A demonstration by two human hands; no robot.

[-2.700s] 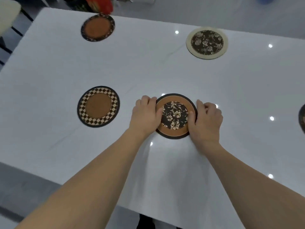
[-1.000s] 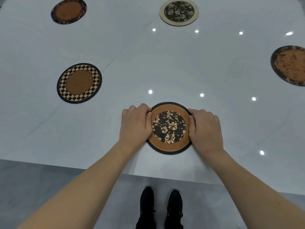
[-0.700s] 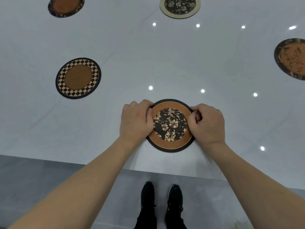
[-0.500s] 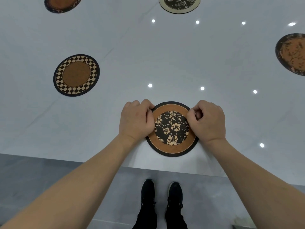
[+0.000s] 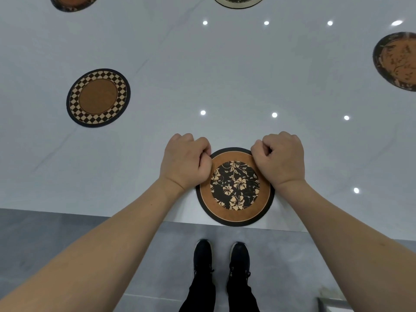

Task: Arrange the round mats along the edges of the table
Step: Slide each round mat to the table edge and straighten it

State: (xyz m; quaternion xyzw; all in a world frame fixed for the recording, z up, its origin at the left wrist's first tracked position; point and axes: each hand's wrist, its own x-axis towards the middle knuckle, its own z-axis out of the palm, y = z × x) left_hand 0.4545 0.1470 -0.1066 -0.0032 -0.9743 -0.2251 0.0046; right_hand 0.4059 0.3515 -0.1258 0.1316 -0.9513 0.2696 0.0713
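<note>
A round floral mat (image 5: 235, 188), brown ring around a black flowered centre, lies at the near edge of the white table (image 5: 225, 64), its near rim right at that edge. My left hand (image 5: 185, 163) has its fingers curled on the mat's far-left rim. My right hand (image 5: 281, 159) is curled on the far-right rim. A checkered mat (image 5: 98, 97) lies to the left, well in from the edge. A brown patterned mat (image 5: 398, 61) sits at the right border of the view.
Two more mats are cut off at the top, a brown mat (image 5: 74, 2) on the left and a cream-rimmed mat (image 5: 238, 1) in the middle. Below the table edge are grey floor and my black shoes (image 5: 221, 255).
Both hands have drawn the floral mat toward me until it reaches the near table edge. My fingers have curled from flat on its sides to its far rim.
</note>
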